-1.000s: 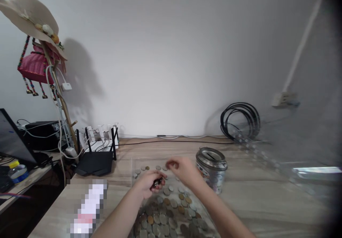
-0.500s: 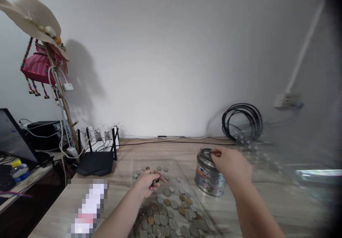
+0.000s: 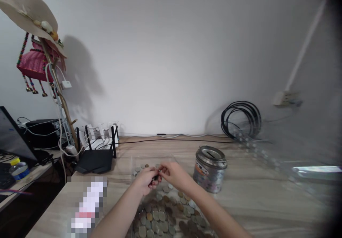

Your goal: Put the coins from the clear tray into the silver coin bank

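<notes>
Several coins (image 3: 155, 178) are held in the curled fingers of my left hand (image 3: 146, 181), above a clear plastic tray (image 3: 152, 157). My right hand (image 3: 175, 175) meets it there, thumb and fingertips pinched together against the left fingers. What that pinch holds, if anything, is too small to make out. Silver and brass-coloured loose coins (image 3: 157, 218) lie spread in the tray, densest near the front. To the right of the tray stands a printed metal tin (image 3: 210, 175), upright, its lid on and a dark slot in the top.
A black router (image 3: 94, 161) with upright antennas sits at the left rear, cables around it. A coil of black cable (image 3: 242, 119) leans on the wall at the right. A blurred-out pale object (image 3: 88, 206) lies front left. A monitor (image 3: 14, 138) stands further left.
My right hand has left the top of the tin and moved left to my left hand, uncovering the lid slot. My left hand has stayed above the tray with the coins.
</notes>
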A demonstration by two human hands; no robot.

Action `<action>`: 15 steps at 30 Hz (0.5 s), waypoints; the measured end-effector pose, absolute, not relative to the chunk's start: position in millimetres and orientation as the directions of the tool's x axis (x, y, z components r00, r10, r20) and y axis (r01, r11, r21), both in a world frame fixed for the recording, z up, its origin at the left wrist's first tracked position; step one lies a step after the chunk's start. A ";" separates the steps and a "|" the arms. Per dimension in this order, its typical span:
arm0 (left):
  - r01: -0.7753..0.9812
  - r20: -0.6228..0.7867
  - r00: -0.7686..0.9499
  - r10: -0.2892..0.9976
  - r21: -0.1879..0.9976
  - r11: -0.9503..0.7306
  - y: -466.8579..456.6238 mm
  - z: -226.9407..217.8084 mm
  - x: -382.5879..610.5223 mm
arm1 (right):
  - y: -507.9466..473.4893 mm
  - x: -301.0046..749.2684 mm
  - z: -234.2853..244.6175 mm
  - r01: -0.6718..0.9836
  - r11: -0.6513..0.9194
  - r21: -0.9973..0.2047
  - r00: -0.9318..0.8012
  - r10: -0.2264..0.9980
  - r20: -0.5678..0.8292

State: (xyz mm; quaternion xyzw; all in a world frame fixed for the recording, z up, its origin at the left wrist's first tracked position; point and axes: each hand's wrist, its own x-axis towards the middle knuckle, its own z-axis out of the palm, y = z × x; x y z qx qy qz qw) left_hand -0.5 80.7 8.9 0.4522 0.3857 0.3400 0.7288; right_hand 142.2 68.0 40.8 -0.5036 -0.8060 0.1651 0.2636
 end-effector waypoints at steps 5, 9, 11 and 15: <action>-0.187 -0.304 0.494 0.814 0.878 0.441 79.5 12.3 0.9 | 70.1 146.2 40.6 0.752 0.404 -0.520 -0.242 0.904 0.352; -0.272 -0.429 0.472 0.770 0.760 0.590 82.0 13.6 -0.7 | 64.7 188.5 67.6 0.856 0.215 -0.470 0.107 0.816 0.568; -0.326 -0.447 0.469 0.762 0.714 0.620 83.2 13.2 -1.8 | 61.0 216.8 79.8 0.878 -0.040 -0.476 0.351 0.730 0.586; -0.372 -0.459 0.458 0.761 0.679 0.633 82.8 11.5 -2.1 | 59.9 260.3 87.4 0.825 -0.361 -0.436 0.538 0.740 0.404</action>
